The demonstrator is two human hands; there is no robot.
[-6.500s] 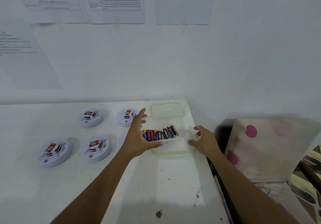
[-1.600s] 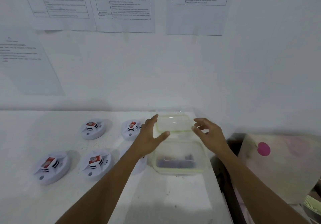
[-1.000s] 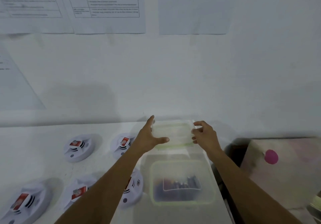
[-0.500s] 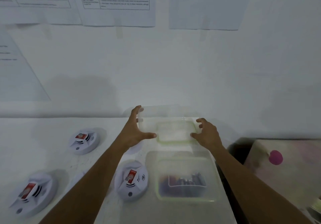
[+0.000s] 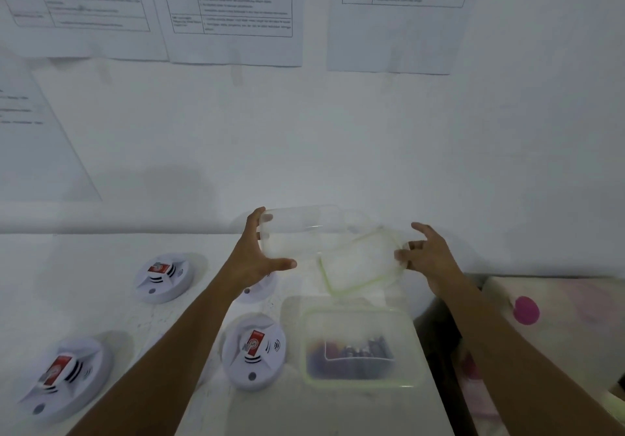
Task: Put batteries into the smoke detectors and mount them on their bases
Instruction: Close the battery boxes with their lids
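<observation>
L hand (image 5: 257, 257) grips clear tub (image 5: 297, 232), thumb under; R hand (image 5: 427, 253) pinches green-rimmed lid (image 5: 360, 263) edge; battery box (image 5: 360, 347) below both.

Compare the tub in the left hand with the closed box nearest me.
The tub is lidless and looks empty; the box is lidded, with batteries inside. The left hand grips the tub, while the box rests untouched on the table. A loose green-rimmed lid is in the right hand, beside the tub. Both are clear plastic with rounded corners.
</observation>
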